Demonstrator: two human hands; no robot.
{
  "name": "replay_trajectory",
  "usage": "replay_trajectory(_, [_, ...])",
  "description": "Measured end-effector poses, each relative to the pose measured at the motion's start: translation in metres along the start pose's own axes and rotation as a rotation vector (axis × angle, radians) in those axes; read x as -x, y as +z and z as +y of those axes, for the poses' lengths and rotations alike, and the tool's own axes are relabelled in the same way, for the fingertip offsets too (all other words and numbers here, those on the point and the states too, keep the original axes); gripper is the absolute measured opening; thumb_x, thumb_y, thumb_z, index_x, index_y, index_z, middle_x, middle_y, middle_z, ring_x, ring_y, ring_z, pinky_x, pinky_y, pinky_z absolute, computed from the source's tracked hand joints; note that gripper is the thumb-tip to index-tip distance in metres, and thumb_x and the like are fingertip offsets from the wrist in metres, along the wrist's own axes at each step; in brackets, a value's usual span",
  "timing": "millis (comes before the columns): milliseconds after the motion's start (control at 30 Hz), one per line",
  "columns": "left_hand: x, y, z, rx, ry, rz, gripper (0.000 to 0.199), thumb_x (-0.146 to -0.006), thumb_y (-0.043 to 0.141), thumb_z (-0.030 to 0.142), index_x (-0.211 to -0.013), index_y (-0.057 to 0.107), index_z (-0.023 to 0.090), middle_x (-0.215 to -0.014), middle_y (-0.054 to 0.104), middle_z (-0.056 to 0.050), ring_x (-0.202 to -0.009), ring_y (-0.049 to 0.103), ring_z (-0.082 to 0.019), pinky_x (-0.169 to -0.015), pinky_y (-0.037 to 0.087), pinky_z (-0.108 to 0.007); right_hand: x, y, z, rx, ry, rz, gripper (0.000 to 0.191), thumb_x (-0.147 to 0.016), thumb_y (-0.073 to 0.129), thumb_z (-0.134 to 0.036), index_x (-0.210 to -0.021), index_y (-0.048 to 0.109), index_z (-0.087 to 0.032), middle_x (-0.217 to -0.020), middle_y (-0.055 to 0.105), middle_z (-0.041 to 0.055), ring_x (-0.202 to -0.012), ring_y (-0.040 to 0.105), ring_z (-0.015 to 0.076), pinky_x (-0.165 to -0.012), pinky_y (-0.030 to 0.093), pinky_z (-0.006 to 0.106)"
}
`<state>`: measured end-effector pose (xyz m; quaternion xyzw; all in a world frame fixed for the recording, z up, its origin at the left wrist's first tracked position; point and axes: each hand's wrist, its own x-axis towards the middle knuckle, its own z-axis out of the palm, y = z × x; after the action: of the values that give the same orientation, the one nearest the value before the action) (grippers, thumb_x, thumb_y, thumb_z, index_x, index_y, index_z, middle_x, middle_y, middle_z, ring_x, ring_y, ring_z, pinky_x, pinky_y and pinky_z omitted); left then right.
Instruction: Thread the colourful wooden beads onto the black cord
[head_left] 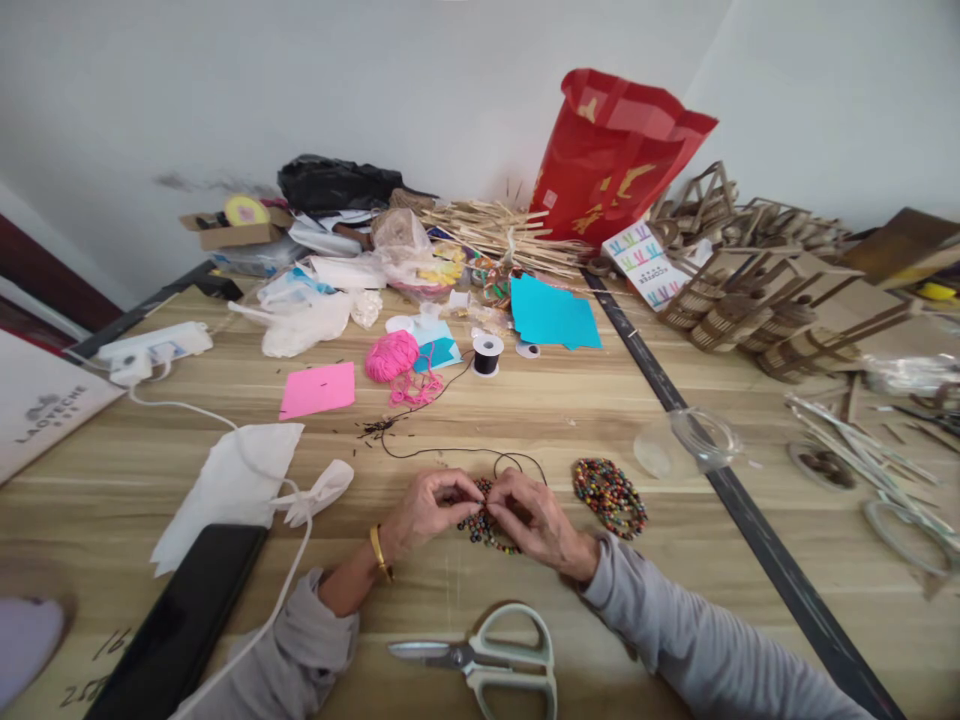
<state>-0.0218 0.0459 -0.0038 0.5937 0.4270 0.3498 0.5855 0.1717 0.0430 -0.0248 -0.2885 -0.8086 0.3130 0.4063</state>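
Observation:
Both hands meet over a small pile of multicoloured beads (489, 542) strung together on the wooden table. My left hand (431, 512), with a gold bracelet at the wrist, pinches at the beads with thumb and forefinger. Opposite it, my right hand (541, 518) makes a similar pinch, its fingertips almost touching the left ones. A thin black cord (442, 452) loops out behind the right hand and runs toward a black spool (487, 355). What exactly sits between the fingertips is too small to make out. A coil of beaded strings (609, 498) lies right of my right hand.
Scissors (480, 655) lie in front of me. A black phone (180, 620) and white cable (292, 570) are at the left. Pink yarn (391, 357), blue paper (555, 312) and a red bag (615, 160) stand farther back. Small baskets (780, 320) crowd the right.

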Motion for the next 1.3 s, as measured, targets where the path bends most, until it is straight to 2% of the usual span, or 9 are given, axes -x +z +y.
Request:
replay_trajectory(533, [0.000,0.000,0.000,0.002,-0.018,-0.019,0.006,-0.069,0.067,0.019,-0.072,0.069,0.015,-0.074,0.068,-0.006,-0.070,0.061,-0.019,-0.067,0.048,-0.029,0.000,0.002,0.001,-0.008,0.000,-0.003,0.008,-0.091,0.051,-0.018,-0.085,0.055,-0.017,-0.073,0.056,0.0035,-0.066,0.050,0.0137,-0.060,0.041,0.025])
replay_trajectory(767, [-0.003,-0.001,-0.008,0.056,-0.050,-0.022,0.014,-0.066,0.070,0.020,-0.076,0.065,0.012,-0.074,0.065,-0.003,-0.069,0.059,-0.013,-0.068,0.046,-0.024,0.001,0.002,0.002,0.016,-0.015,0.023,0.008,-0.092,0.052,-0.024,-0.088,0.056,-0.017,-0.073,0.058,0.0036,-0.064,0.052,0.0127,-0.057,0.042,0.023])
replay_trajectory(1300, [-0.002,0.000,-0.009,0.071,-0.067,-0.025,0.014,-0.065,0.071,0.019,-0.073,0.063,0.011,-0.071,0.063,-0.001,-0.065,0.057,-0.011,-0.065,0.046,-0.023,0.002,0.003,0.004,0.003,-0.005,0.026,0.008,-0.090,0.055,-0.024,-0.087,0.056,-0.017,-0.072,0.057,0.0032,-0.063,0.051,0.0125,-0.056,0.041,0.023])
